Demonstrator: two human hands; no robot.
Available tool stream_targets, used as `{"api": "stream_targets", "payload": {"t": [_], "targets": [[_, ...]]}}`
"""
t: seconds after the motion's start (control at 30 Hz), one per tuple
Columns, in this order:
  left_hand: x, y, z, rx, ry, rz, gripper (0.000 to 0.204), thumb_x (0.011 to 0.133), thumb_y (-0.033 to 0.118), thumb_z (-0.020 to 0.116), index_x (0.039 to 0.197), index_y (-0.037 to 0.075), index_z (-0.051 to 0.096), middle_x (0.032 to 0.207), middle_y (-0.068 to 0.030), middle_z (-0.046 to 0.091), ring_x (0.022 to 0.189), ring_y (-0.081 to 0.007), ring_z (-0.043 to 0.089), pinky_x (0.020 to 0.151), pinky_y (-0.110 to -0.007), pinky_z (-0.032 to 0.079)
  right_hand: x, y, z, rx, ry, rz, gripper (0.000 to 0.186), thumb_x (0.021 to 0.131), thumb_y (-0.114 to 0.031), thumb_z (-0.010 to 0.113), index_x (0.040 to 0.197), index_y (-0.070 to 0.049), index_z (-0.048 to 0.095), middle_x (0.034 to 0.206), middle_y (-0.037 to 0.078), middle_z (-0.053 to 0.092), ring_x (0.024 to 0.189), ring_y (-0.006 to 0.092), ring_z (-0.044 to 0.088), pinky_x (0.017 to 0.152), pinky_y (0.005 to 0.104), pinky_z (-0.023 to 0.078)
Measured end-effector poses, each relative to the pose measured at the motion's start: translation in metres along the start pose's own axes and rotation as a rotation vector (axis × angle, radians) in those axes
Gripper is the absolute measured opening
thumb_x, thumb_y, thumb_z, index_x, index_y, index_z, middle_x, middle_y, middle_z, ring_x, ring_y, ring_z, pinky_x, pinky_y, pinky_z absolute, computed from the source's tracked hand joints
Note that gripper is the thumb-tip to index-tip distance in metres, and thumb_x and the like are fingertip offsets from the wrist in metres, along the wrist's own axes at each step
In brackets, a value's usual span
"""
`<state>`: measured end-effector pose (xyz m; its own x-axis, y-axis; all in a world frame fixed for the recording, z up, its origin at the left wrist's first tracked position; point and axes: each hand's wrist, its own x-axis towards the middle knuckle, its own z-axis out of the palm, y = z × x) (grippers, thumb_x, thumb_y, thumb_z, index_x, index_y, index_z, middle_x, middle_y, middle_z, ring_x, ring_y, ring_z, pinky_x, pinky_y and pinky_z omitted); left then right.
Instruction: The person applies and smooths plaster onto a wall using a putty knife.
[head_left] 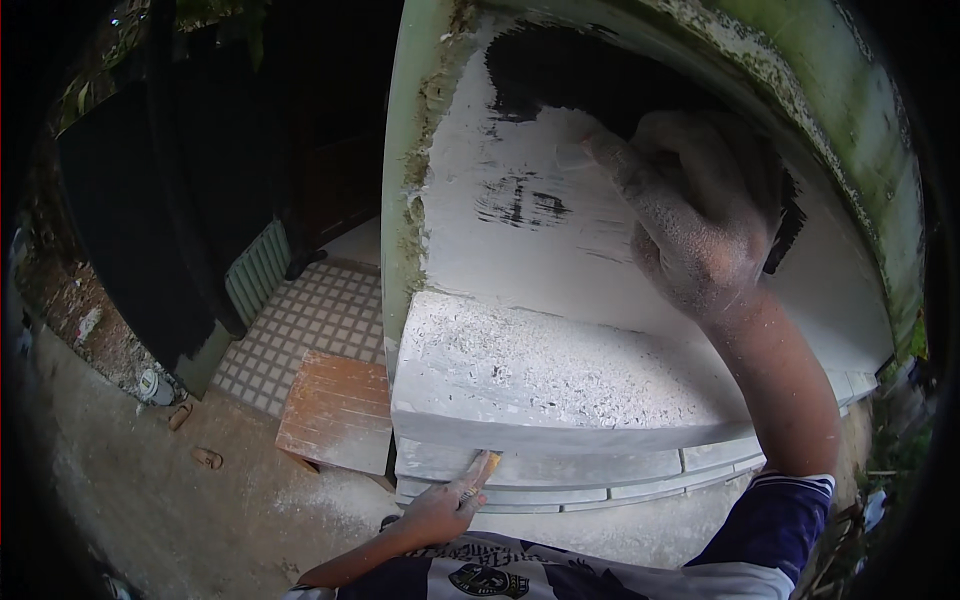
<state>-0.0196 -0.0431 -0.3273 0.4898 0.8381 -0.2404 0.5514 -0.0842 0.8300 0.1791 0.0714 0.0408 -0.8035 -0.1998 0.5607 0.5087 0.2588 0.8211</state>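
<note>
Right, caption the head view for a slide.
Right hand raised before a black-and-white wall, left hand lower, near a speckled ledge.

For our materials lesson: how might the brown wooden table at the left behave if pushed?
The table would probably stay stiff, since its flat top looks like board. It seems unlikely to roll, given its angular corners. The pale dust on its top may make it slippery to grip.

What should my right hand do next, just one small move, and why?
Probably move your right hand down-left to the dark streaks: they break up the white area around them, and your fingertips look close by.
</note>
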Motion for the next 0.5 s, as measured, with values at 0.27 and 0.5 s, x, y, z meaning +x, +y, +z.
{"api": "stream_targets", "payload": {"t": [0.27, 0.5], "targets": [[0.001, -0.008, 0.003, 0.016, 0.053, 0.061, 0.074, 0.107, 0.042, 0.05, 0.169, 0.028, 0.012, 0.118, -0.0356, 0.069, 0.111, -0.0567, 0.064, 0.102, -0.056, 0.049, -0.012, -0.029, 0.005, 0.196, -0.124, -0.113, 0.028, 0.068, -0.02, 0.076, 0.095, -0.013, 0.079, 0.098, 0.003, 0.068, 0.089, 0.0196, 0.065, 0.073, 0.0375, 0.054], [-0.002, 0.004, -0.007, 0.047, -0.005, -0.021, 0.074, 0.107, 0.041, 0.05, 0.169, 0.028, 0.013, 0.117, -0.0359, 0.069, 0.112, -0.0565, 0.064, 0.102, -0.056, 0.049, 0.016, -0.028, 0.02, 0.11, 0.034, 0.007, 0.024, 0.073, -0.011, 0.078, 0.097, -0.011, 0.081, 0.091, 0.004, 0.069, 0.083, 0.0203, 0.067, 0.071, 0.0372, 0.052]]}}
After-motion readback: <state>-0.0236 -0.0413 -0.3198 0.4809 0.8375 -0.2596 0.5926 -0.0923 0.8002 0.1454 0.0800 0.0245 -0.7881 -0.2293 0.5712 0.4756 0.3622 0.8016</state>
